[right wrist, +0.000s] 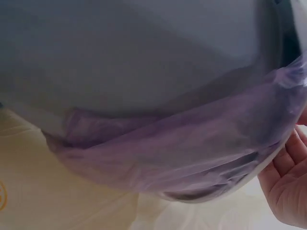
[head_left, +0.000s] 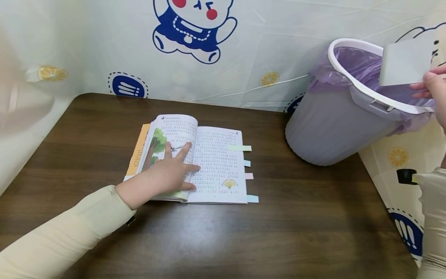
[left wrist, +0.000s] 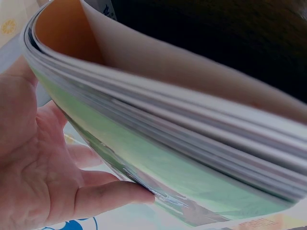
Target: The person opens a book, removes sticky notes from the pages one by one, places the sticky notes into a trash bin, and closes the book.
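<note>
An open book [head_left: 217, 166] with printed text and pictures lies on the wooden table. My left hand [head_left: 168, 172] rests on it with fingers spread, mostly over the left page and reaching across the fold. Several coloured sticky tabs [head_left: 253, 199] stick out from the book's right edge. In the left wrist view, the thick curved stack of pages [left wrist: 192, 129] rises beside my left hand [left wrist: 53, 163]. At the far right, my right hand [head_left: 437, 87], partly cut off by the frame, pinches a flat whitish square piece [head_left: 405, 64] above the bin's opening. The square cannot be seen in the right wrist view.
A grey bin [head_left: 324, 124] with a white rim [head_left: 366, 88] and purple liner [head_left: 324, 77] stands tilted at the table's back right. The liner [right wrist: 192, 143] fills much of the right wrist view. A patterned sheet [head_left: 216, 83] hangs behind the brown table [head_left: 216, 240].
</note>
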`<state>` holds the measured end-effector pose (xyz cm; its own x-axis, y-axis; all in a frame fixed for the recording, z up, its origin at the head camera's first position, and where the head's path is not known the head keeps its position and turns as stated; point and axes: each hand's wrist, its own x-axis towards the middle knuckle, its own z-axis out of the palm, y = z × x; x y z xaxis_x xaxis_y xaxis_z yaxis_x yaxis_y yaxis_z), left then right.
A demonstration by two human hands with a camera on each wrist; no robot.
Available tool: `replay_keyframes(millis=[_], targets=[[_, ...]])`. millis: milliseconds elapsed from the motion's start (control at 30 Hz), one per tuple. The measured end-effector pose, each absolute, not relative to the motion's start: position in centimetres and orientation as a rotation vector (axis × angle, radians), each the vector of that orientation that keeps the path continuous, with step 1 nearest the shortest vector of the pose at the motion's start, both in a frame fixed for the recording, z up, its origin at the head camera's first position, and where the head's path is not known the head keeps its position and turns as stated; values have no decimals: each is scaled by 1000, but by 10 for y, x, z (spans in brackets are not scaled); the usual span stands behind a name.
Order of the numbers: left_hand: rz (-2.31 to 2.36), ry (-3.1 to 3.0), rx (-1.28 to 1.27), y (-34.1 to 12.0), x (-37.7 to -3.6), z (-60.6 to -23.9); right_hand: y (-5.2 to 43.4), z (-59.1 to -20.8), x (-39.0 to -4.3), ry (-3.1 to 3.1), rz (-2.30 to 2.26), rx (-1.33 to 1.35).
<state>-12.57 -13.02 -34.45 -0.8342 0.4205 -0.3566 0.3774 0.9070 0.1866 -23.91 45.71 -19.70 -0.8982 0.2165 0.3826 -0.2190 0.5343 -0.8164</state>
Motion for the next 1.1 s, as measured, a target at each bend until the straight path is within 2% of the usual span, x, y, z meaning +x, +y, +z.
replay_keyframes(millis=[167,367,600,733,867,967,1100], targets=[[149,2683,596,-131,-125,-345,467,-201,-248,-2362,1463,-87],[141,2687,598,-131,-125,-346,489,-214,-262,-2249,1684,-7],[138,2685,602,-131,-126,-346,490,-216,-261,-2321,1551,-24],[124,2688,607,-131,-126,-346,466,-206,-244,-2350,1421,-5],[121,2688,612,-130,-125,-345,417,-186,-216,-2374,1269,-34],[124,2690,606,-131,-125,-344,381,-173,-198,-2338,1257,-75],[132,2688,595,-131,-124,-343,357,-166,-185,-2294,1230,-92]])
